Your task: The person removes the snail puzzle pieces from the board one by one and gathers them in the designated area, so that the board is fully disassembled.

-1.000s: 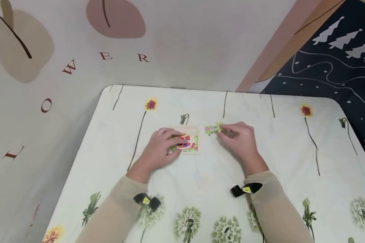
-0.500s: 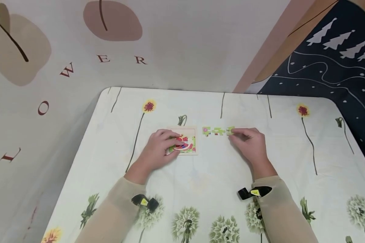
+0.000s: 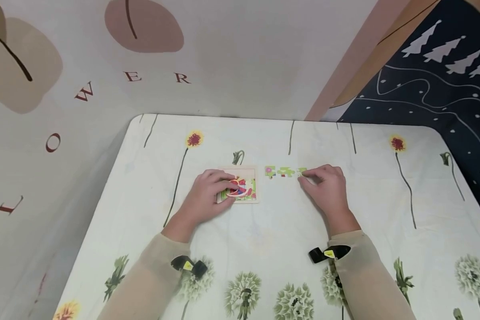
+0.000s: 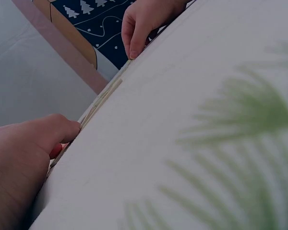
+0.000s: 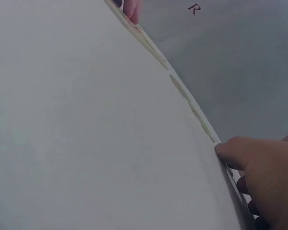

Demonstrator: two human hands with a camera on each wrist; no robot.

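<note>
Head view: the left hand (image 3: 204, 195) rests on the puzzle board (image 3: 246, 171), fingers loosely extended, while the right hand (image 3: 327, 189) pinches the end piece (image 3: 301, 170) beside two other pieces (image 3: 286, 172) right of the board, apparently sorting them, the next move likely calling for release.

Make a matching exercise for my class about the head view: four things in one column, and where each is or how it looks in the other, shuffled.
Things
1. Left grip
2. Loose pieces
3. Tabletop
4. Right grip

Places and looks
A. White, printed with flowers
B. At the rightmost loose piece
C. Over the puzzle board
D. Mostly green, in a row right of the board

Right pairs: 1-C, 2-D, 3-A, 4-B
</note>
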